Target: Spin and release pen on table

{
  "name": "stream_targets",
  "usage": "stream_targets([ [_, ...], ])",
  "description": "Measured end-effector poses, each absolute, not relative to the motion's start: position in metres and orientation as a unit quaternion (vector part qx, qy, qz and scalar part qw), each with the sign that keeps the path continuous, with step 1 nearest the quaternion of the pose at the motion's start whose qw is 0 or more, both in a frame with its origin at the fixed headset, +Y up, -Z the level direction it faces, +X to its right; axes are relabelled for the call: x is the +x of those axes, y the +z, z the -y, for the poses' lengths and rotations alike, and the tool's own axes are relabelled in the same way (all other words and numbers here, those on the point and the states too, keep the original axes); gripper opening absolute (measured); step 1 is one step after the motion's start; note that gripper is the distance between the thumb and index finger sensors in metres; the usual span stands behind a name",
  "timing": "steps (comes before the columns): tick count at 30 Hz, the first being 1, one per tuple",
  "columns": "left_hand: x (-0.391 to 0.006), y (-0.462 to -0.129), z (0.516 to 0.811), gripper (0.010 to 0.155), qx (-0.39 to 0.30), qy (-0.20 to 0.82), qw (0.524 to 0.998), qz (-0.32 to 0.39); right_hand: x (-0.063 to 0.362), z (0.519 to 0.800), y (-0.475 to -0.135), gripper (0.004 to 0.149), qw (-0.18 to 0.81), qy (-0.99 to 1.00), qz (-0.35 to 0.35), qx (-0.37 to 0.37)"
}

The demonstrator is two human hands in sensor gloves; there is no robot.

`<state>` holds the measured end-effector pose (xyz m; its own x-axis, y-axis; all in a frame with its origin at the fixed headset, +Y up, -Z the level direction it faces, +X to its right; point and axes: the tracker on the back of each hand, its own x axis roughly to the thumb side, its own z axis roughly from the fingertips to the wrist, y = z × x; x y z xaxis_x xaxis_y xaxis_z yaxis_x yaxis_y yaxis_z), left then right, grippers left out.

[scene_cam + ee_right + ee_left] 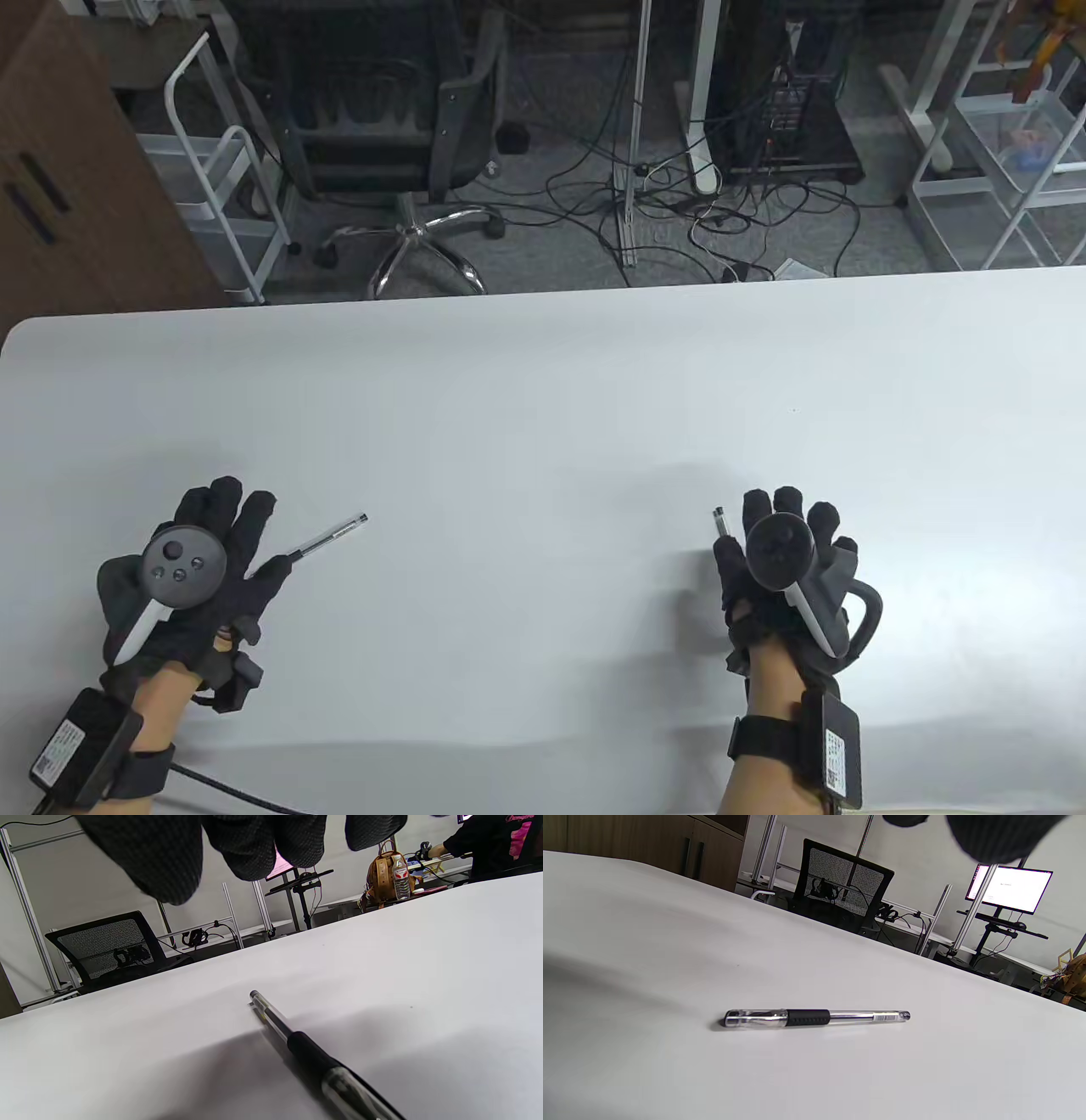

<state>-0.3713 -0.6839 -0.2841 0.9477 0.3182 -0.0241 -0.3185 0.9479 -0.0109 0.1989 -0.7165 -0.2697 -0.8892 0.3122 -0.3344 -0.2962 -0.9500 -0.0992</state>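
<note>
While both hands hover low over the white table (543, 382), each has a pen lying under or just beside it. The left hand (191, 577), at about 8 o'clock on the table, is spread with fingers (225, 509) extended and holds nothing. The left pen (327, 536) sticks out from beside its thumb side, pointing toward 2 o'clock, its near end at the edge of the glove in the table view. In the left wrist view that pen (816, 1017) lies flat on the table with its clear cap at 9 o'clock, black grip in the middle and barrel end at 3 o'clock; the gloved fingers (992, 836) hang above it at the top edge, apart from it.

The right hand (785, 569), at about 4 o'clock on the table, is likewise open with fingers (789, 505) stretched forward and grips nothing. The right pen (722, 520) shows only its far end at the hand's 11 o'clock side; the rest is hidden beneath the palm. The right wrist view shows it (314, 1058) flat on the table, running from 11 o'clock toward 5 o'clock, black grip midway, with the fingertips (254, 849) hanging above and clear of it.

Beyond the table's far edge stands a black chair (424, 110) at 11 o'clock.
</note>
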Motion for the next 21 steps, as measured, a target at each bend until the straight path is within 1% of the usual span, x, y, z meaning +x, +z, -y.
stream_targets([
  [10, -0.3708, -0.2829, 0.6821, 0.078, -0.004, 0.163, 0.987, -0.006, 0.1978, 0.7155, -0.2679, 0.072, 0.145, 0.971, 0.019, -0.188],
  [16, -0.3702, -0.2839, 0.6834, 0.078, -0.005, 0.161, 0.987, -0.005, 0.1971, 0.7151, -0.2698, 0.07, 0.133, 0.972, 0.019, -0.194],
  [18, -0.3699, -0.2845, 0.6845, 0.078, -0.008, 0.158, 0.987, -0.005, 0.195, 0.7168, -0.2716, 0.067, 0.124, 0.972, 0.012, -0.197],
  [21, -0.3699, -0.2851, 0.6828, 0.078, -0.006, 0.163, 0.987, -0.005, 0.1891, 0.7219, -0.2753, 0.066, 0.103, 0.974, -0.017, -0.2],
])
